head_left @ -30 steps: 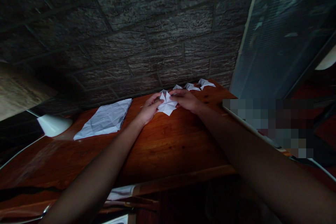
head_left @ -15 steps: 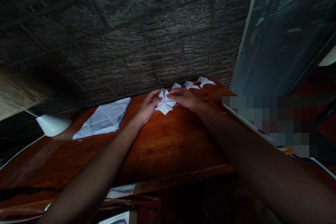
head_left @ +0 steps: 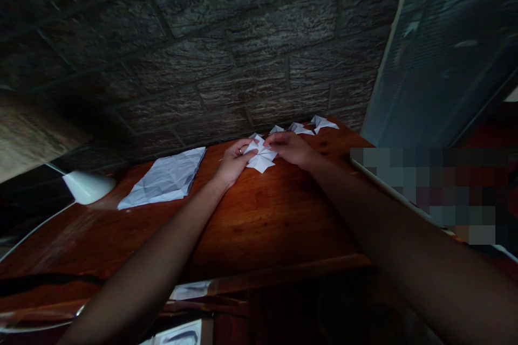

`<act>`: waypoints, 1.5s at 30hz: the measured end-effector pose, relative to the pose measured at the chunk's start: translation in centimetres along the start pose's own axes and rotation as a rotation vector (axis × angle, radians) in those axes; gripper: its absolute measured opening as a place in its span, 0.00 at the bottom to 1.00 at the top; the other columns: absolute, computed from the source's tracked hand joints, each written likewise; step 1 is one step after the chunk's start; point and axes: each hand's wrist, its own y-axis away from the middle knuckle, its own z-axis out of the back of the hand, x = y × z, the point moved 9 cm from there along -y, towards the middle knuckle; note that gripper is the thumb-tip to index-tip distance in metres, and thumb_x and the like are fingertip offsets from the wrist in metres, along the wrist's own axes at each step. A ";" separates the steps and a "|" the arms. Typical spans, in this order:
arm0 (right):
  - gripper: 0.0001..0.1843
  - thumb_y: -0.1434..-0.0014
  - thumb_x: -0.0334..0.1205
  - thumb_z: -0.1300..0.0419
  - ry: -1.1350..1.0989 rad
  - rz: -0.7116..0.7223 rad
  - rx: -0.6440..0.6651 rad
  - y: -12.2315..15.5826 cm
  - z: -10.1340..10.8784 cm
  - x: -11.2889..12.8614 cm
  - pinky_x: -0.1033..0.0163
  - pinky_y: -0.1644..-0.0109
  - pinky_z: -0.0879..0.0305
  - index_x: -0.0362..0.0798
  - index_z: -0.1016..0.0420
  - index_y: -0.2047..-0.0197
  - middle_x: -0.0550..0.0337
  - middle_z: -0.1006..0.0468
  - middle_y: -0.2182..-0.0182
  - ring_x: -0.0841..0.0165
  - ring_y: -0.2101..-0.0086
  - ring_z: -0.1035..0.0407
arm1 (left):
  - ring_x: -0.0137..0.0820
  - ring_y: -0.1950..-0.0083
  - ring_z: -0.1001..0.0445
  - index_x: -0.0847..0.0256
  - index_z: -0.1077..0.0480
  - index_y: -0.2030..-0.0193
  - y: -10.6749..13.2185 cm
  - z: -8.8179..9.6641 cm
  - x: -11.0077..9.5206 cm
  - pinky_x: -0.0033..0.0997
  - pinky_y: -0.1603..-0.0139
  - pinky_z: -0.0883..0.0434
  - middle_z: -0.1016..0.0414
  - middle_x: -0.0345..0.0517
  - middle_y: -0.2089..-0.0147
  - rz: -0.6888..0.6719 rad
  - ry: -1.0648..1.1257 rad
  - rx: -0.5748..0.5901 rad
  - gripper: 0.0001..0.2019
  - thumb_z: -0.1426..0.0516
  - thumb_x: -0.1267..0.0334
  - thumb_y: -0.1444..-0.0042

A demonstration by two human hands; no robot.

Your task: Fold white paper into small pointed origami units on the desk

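A small folded white paper piece (head_left: 262, 157) with several pointed flaps lies on the wooden table (head_left: 259, 221) near the brick wall. My left hand (head_left: 232, 160) presses its left side with bent fingers; a ring shows on one finger. My right hand (head_left: 292, 148) pinches the piece's upper right edge. Both forearms reach out from the bottom of the view.
A creased white paper sheet (head_left: 164, 179) lies flat to the left. Three small folded paper pieces (head_left: 301, 127) sit in a row by the wall behind my hands. A white lamp head (head_left: 88, 186) is at the far left. A blurred-out patch covers something at the table's right edge.
The folded piece has been turned and reshaped slightly between my fingers. The view shifted a little; both hands stay on the piece.
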 end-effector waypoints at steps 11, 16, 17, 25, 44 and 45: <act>0.07 0.47 0.30 0.35 -0.075 -0.029 -0.015 0.0 -0.4 -0.3 0.62 0.60 0.28 0.47 0.21 0.63 0.59 0.20 0.66 0.70 0.67 0.27 | 0.28 0.70 0.29 0.61 0.27 0.58 0.2 0.0 -0.6 0.27 0.68 0.35 0.22 0.41 0.67 -0.033 -0.020 -0.045 0.17 0.33 0.61 0.56; 0.03 0.45 0.33 0.36 -0.024 0.062 -0.055 -0.2 -0.1 0.3 0.61 0.55 0.30 0.46 0.21 0.64 0.58 0.19 0.65 0.70 0.65 0.27 | 0.27 0.71 0.31 0.60 0.27 0.52 0.2 0.3 -0.7 0.26 0.72 0.38 0.22 0.43 0.66 -0.046 -0.050 -0.076 0.21 0.34 0.56 0.52; 0.04 0.45 0.33 0.36 -0.019 0.070 -0.065 -0.2 0.0 0.4 0.62 0.56 0.30 0.46 0.22 0.64 0.58 0.19 0.66 0.70 0.65 0.27 | 0.27 0.71 0.31 0.60 0.27 0.52 0.2 0.3 -0.7 0.26 0.72 0.39 0.23 0.43 0.65 -0.048 -0.055 -0.070 0.20 0.34 0.55 0.51; 0.09 0.46 0.31 0.36 0.014 0.054 -0.116 0.0 0.5 0.8 0.63 0.60 0.31 0.46 0.22 0.59 0.59 0.20 0.68 0.70 0.69 0.28 | 0.27 0.72 0.32 0.60 0.25 0.63 0.0 0.3 0.2 0.24 0.73 0.38 0.27 0.39 0.70 0.021 0.006 -0.065 0.15 0.37 0.50 0.48; 0.12 0.43 0.37 0.36 -0.086 -0.037 -0.161 0.1 0.6 0.5 0.64 0.64 0.31 0.47 0.23 0.54 0.59 0.21 0.66 0.71 0.69 0.29 | 0.26 0.71 0.31 0.63 0.23 0.63 0.4 -0.8 -0.7 0.24 0.71 0.36 0.23 0.43 0.68 0.014 -0.039 0.019 0.18 0.32 0.51 0.54; 0.14 0.43 0.38 0.35 -0.093 -0.066 -0.155 0.1 0.5 0.4 0.65 0.66 0.31 0.47 0.23 0.53 0.58 0.21 0.66 0.71 0.70 0.30 | 0.25 0.71 0.31 0.63 0.23 0.63 0.4 -0.6 -0.9 0.24 0.72 0.37 0.23 0.42 0.68 -0.007 -0.045 -0.001 0.18 0.32 0.50 0.54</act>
